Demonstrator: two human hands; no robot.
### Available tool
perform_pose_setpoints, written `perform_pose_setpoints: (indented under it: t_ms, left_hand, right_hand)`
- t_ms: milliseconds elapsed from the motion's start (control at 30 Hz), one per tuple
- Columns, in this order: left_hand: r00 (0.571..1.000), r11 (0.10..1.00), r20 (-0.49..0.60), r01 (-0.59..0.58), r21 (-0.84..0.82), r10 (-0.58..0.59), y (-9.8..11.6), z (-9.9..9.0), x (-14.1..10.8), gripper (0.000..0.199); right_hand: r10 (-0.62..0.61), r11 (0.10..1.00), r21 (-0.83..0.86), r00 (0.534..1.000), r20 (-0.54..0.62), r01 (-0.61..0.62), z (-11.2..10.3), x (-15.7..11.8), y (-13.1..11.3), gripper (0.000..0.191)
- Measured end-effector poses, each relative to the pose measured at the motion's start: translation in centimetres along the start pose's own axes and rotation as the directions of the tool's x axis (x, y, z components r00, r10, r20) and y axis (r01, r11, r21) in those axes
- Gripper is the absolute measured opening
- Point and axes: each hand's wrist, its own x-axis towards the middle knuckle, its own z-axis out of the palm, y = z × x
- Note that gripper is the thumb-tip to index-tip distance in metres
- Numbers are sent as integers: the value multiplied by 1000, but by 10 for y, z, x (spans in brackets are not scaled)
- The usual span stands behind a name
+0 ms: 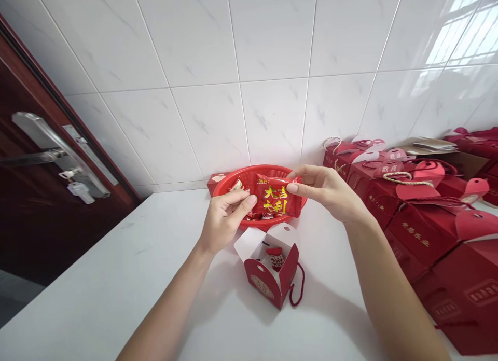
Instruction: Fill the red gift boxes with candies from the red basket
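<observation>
Left hand (225, 217) and right hand (330, 192) both pinching one flat red plastic packet (275, 199); one round red basket (272, 171) near the white desk's (136, 257) back edge, one open red cardboard box (270, 286) in front.

White ceramic wall tiles (198, 39), faintly veined in grey like marble, spread from ten to two o'clock, with thin grout lines. At nine o'clock stands a dark reddish-brown door (27, 216) with a silver lever handle (35, 157) and hanging keys (81, 191). A smooth white tabletop (136, 278) reaches six o'clock; grey floor (15, 299) shows at eight. A bright barred-window reflection (459, 39) gleams at two.
</observation>
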Motion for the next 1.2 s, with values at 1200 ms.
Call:
perform_pose_setpoints:
  t_ms: [1200]
  left_hand:
    - [984, 983, 85, -166, 83, 159, 1, -5, 0, 45]
  right_hand:
    - [-151, 988, -23, 988, -26, 150, -1, 2, 3, 40]
